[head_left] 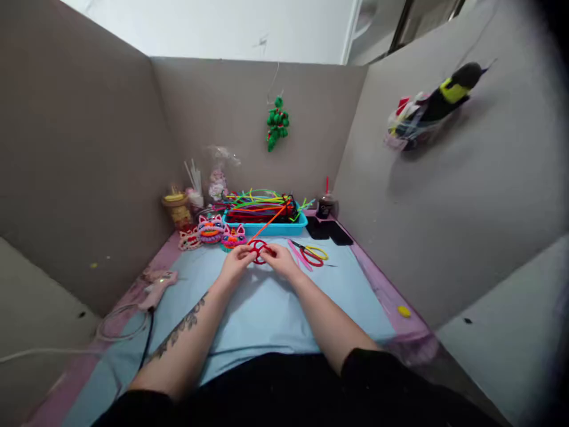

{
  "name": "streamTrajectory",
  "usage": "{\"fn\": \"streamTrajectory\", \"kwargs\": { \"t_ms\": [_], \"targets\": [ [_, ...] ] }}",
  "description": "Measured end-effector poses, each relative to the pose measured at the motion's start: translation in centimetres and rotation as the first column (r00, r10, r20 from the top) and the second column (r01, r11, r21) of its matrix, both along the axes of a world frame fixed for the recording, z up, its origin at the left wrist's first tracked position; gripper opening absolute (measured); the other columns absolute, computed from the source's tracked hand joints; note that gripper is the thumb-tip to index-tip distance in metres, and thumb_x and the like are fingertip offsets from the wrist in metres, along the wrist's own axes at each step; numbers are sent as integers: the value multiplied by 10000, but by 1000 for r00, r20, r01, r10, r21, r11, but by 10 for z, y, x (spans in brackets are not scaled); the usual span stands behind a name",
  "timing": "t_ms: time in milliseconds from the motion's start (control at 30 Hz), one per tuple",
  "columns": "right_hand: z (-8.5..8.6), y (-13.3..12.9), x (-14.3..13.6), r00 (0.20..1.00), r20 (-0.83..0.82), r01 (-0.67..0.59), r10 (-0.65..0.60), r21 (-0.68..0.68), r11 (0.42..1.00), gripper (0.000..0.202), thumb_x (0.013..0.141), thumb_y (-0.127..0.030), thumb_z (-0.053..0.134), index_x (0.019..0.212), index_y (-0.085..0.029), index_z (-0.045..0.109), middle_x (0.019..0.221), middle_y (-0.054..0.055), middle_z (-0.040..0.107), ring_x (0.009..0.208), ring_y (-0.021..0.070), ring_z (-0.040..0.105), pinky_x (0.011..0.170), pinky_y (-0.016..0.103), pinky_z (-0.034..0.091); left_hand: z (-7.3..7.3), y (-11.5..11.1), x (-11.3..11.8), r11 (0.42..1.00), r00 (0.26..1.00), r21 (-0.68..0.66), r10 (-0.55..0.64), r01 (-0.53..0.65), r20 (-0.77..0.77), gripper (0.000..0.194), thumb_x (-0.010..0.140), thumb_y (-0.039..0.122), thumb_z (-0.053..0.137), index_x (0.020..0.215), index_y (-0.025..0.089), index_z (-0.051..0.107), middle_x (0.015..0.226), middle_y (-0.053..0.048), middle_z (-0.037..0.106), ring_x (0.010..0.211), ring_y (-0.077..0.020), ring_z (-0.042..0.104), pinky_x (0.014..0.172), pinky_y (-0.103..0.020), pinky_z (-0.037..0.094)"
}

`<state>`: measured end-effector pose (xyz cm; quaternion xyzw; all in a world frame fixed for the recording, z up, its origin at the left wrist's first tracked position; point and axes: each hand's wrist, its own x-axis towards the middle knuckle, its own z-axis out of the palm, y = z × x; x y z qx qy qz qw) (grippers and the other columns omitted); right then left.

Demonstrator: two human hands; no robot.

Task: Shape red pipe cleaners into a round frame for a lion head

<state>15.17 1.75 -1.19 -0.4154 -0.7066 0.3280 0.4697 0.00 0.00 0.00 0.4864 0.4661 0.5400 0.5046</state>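
At the frame's center, the left hand [240, 259] and right hand [277, 258] pinch 1 red looped piece [258, 251] between them, above the blue cloth [262, 314], nearer than the blue tray [267, 228].

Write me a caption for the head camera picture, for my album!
Left hand and right hand hold a red looped shape near scissors and a blue tray.

Red openwork ring [258, 251]: rounded outline with curved inner strands, fuzzy detail too small to resolve; held between left hand [237, 261] and right hand [279, 260], above pale-blue cloth [262, 308].
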Motion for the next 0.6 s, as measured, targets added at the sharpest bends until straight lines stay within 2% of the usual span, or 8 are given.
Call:
{"fn": "streamTrajectory", "kwargs": {
  "t_ms": [200,333,433,600],
  "targets": [
    [-2,-1,0,1000,-28,-14,14,1,1000,154,744,-288,548,698,-151,603,627,-16,546,589,103,458,561,212,355,-4,0,0,999,999,-18,-50,50,-1,404,503,400,790,751,142,604,510,26,551,413,-52,389,417,-188,234],
    [-5,2,1,997,-72,-4,2,-28,1000,171,742,-307,562,780,-156,632,690,0,599,623,119,506,593,230,391,-11,5,-1,998,997,-50,-34,37,65,389,527,370,785,785,146,599,547,38,549,421,-40,377,417,-182,242],
    [-6,3,2,999,-54,9,-9,-6,1000,170,733,-290,573,813,-159,648,733,12,623,651,127,526,618,241,405,-15,9,-3,999,996,-51,-16,20,83,385,540,359,782,812,151,605,605,36,559,447,-37,394,422,-176,253],
    [-4,0,2,1000,-12,14,-14,27,1000,154,735,-284,576,765,-155,655,702,11,603,634,125,512,599,241,395,-16,10,-5,999,997,-17,-44,45,55,370,552,360,776,807,150,609,563,43,532,448,-45,398,421,-179,254]
  ]
}}
